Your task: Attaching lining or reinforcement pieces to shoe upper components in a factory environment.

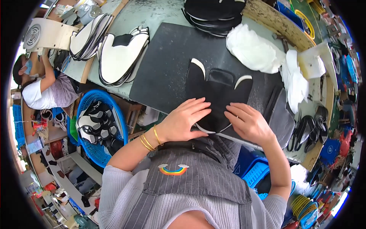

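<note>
Grip: left hand [185, 119], right hand [247, 121] spread flat | black shoe upper [217, 95], white-edged, on mat [167, 65]

- Left hand [185, 119] laid flat, palm down, fingers [198, 105] spread and pointing up and to the right, thumb tucked low along the near edge.
- Left wrist ringed with gold bangles, forearm bare, running down-left to a bent elbow.
- Right hand [248, 121] also palm down, fingers [234, 110] stretched leftward toward the other hand, tips close but apart.
- Right forearm bare, dropping steeply to the lower right.
</note>
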Demonstrator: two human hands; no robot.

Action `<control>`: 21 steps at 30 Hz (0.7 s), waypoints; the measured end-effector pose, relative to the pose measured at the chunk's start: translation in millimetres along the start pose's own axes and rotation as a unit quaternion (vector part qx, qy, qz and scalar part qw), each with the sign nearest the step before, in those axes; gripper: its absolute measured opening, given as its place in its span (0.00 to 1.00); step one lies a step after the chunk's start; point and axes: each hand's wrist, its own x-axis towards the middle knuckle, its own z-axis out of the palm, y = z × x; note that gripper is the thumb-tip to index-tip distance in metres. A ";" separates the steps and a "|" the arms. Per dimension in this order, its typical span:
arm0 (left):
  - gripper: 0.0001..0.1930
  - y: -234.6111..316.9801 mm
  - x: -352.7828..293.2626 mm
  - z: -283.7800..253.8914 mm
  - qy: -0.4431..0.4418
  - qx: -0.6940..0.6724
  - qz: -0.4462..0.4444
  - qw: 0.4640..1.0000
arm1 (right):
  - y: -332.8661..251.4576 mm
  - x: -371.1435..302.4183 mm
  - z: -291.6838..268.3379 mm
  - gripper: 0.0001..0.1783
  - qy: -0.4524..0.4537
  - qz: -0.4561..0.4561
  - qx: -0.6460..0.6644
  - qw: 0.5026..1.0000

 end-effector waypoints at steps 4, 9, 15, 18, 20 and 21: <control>0.28 -12.4 -3.8 -13.6 -0.040 0.021 0.055 0.997 | -18.8 -5.9 3.3 0.23 -0.014 0.006 0.025 1.000; 0.28 -28.7 0.5 -14.6 -0.058 0.021 0.081 0.995 | -30.4 -0.3 9.9 0.30 -0.051 0.013 -0.035 0.998; 0.29 -27.3 6.0 -11.4 -0.024 0.035 0.074 0.996 | -30.9 7.3 25.2 0.19 -0.011 -0.047 -0.122 0.991; 0.29 -28.9 7.0 -4.3 -0.002 0.029 0.051 0.998 | -29.6 17.4 28.9 0.18 0.104 0.091 -0.003 0.990; 0.24 -30.0 7.7 -1.4 0.026 0.026 0.034 0.999 | -29.6 22.1 21.6 0.16 0.105 0.172 0.070 0.977; 0.24 -32.6 4.8 1.8 0.029 0.026 0.033 0.999 | -31.4 20.6 19.4 0.15 0.106 0.254 0.144 0.950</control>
